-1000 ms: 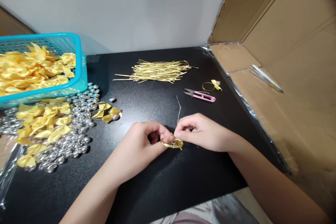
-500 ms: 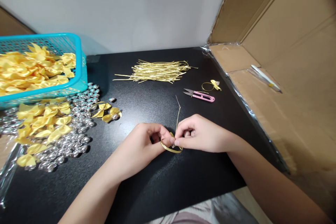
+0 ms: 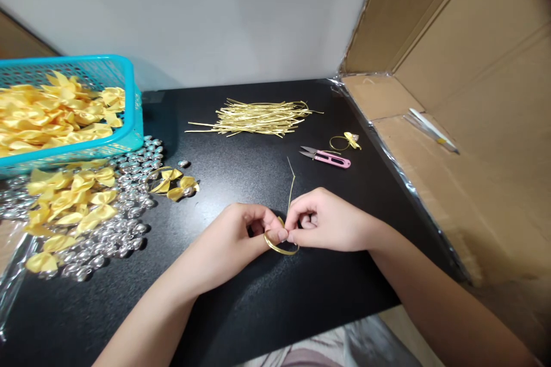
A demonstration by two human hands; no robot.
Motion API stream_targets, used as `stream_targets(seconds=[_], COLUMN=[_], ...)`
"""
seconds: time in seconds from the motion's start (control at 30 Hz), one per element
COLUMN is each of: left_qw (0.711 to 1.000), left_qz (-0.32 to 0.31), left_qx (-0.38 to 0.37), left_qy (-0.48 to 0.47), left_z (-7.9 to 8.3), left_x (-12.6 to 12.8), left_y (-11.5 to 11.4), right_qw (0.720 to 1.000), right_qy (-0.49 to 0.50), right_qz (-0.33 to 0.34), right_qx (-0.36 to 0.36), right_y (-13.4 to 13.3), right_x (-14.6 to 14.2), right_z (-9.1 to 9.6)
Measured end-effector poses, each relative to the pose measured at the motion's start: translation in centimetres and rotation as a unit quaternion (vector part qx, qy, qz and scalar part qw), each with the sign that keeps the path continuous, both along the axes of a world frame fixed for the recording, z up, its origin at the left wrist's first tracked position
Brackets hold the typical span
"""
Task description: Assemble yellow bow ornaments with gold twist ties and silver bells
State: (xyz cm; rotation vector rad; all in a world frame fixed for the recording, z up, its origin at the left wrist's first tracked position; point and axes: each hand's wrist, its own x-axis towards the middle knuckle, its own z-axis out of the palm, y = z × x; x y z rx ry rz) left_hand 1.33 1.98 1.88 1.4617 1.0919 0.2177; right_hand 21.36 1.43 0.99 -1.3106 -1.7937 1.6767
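Both hands meet over the near middle of the black table. My left hand (image 3: 247, 232) pinches a gold cord loop (image 3: 282, 250) between thumb and fingers. My right hand (image 3: 321, 219) is closed at the same spot, its thumb and fingertips pinching the gold cord (image 3: 291, 189), whose thin end sticks up and away from me. A bit of yellow ribbon (image 3: 281, 221) shows behind the fingertips; what lies right between them is mostly hidden. Beyond the right hand lie pink thread snips (image 3: 333, 158) and a finished-looking cord ring with a yellow bow (image 3: 352, 140).
A turquoise basket (image 3: 136, 120) of yellow bows stands at the left. In front of it are loose yellow bows (image 3: 71, 198) and silver beads (image 3: 124, 238). A bundle of gold cords (image 3: 260, 117) lies at the back. White tweezers (image 3: 433, 129) rest on cardboard at the right.
Very little differs. Both hands keep their pinch in the same place, with the fingertips shifted slightly; the view has moved a touch.
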Motion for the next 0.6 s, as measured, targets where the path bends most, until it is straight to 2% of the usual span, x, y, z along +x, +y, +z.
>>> stream_targets(seconds=[0.13, 0.3, 0.43, 0.6], left_qw=[0.997, 0.988, 0.977, 0.974], left_qz=[-0.019, -0.016, -0.013, -0.026], left_qx=[0.074, 0.148, 0.207, 0.219], left_qy=[0.020, 0.050, 0.039, 0.045], left_z=[0.28, 0.72, 0.88, 0.84], left_x=[0.02, 0.37, 0.64, 0.63], left_y=[0.05, -0.03, -0.11, -0.01], right_qw=[1.000, 0.999, 0.997, 0.997], right_qy=[-0.005, -0.006, -0.001, 0.000], right_qz=[-0.013, -0.038, -0.052, -0.047], right_qx=[-0.008, -0.032, -0.052, -0.058], right_y=[0.22, 0.25, 0.26, 0.28], right_x=[0.02, -0.04, -0.08, -0.14], right_z=[0.02, 0.33, 0.45, 0.56])
